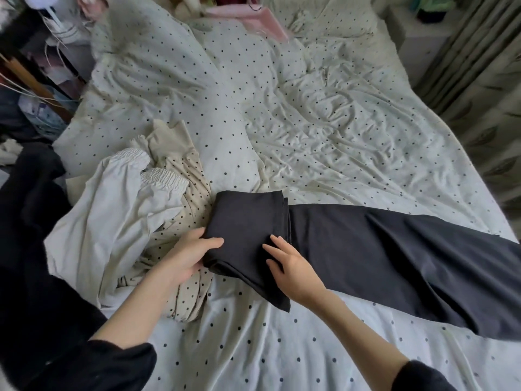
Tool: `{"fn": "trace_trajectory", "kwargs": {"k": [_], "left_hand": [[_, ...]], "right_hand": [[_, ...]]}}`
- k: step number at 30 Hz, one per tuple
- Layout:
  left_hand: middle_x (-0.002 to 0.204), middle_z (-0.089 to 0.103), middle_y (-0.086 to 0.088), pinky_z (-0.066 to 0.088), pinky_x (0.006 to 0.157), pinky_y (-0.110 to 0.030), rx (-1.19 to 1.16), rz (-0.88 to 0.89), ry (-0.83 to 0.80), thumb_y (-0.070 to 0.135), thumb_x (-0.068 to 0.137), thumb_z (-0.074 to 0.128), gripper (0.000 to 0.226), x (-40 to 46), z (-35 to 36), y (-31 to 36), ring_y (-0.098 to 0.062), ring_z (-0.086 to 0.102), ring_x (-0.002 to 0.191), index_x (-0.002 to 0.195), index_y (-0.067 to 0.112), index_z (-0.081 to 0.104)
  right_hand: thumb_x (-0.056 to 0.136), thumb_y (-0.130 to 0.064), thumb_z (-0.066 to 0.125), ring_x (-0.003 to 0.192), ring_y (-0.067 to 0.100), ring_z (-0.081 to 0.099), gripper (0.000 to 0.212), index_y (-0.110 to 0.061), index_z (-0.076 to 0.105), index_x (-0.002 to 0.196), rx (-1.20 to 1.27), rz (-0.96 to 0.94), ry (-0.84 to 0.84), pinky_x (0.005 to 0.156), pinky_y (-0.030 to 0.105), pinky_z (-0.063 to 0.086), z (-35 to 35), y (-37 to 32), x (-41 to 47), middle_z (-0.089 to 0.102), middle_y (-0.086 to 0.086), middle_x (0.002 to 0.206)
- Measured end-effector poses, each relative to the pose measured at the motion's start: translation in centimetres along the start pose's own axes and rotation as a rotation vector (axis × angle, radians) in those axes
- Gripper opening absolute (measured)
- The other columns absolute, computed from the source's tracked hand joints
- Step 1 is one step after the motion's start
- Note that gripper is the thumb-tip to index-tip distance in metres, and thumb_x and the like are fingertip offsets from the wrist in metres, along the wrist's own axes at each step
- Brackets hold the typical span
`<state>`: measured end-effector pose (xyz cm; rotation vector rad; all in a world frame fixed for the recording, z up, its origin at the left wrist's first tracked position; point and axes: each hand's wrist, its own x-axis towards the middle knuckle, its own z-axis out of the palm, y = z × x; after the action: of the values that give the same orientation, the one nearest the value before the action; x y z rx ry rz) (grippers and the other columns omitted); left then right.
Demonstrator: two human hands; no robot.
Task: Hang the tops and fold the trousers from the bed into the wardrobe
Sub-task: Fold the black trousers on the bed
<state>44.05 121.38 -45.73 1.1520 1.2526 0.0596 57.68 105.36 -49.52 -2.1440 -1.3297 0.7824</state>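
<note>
Left hand [189, 256] grips the near edge of the folded end of the dark charcoal soft-fabric trousers [366, 255]; right hand [293, 269] lies flat on that fold, fingers straight; trousers lie across the white polka-dot bed sheet [324, 131], legs trailing right; light, limp, likely to slump unless lifted under the fold.

We see dark trousers [366, 258] stretched across the near part of the bed [324, 131], their left end folded over into a thick flat pad, the legs running off toward the right edge. Just left of them, near the left edge, lie a crumpled white top [112, 221] and a beige dotted garment [186, 176].
</note>
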Motion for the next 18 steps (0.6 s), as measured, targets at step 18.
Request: {"fn": "trace_trajectory", "kwargs": {"k": [18], "left_hand": [[0.101, 0.057, -0.005, 0.041, 0.089, -0.025, 0.589, 0.414, 0.249, 0.019, 0.090, 0.057, 0.033, -1.8, 19.6, 1.0, -0.026, 0.057, 0.102, 0.123, 0.011, 0.056]], "right_hand": [[0.098, -0.023, 0.043, 0.121, 0.009, 0.047, 0.031, -0.021, 0.056, 0.126, 0.549, 0.476, 0.187, 0.103, 0.023, 0.035, -11.1, 11.3, -8.9, 0.054, -0.011, 0.124]]}}
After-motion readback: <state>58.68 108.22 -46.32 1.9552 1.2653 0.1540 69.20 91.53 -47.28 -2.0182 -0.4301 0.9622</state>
